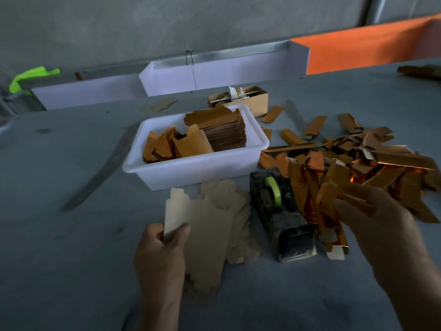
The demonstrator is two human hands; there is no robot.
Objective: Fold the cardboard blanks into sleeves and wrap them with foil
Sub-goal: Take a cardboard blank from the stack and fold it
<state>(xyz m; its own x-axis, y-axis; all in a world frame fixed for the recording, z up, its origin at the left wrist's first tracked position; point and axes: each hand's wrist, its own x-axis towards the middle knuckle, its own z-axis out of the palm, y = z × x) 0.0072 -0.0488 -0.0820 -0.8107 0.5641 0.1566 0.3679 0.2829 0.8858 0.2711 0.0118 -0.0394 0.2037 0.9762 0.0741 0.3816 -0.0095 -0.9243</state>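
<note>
left hand (164, 237) is pinching one cardboard blank (175, 215) up off the loose stack (214, 232) by the tape dispenser (280, 211), right hand (372, 211) is gripping a foil-wrapped sleeve (330, 187) w/ fingers curled over the big finished pile (358, 156), so plenty's looking done but lots of blanks are waiting.

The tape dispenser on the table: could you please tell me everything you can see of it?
The tape dispenser is a dark, worn, scuffed block that looks like plastic, lying on the grey table between the plain cardboard blanks on its left and the pile of foil-wrapped sleeves on its right, just in front of the white tub. A roll of light green tape stands upright in its top. Its near end is a squared, hollow-looking mouth. Some foil pieces lean against its right side; neither hand touches it.
</note>
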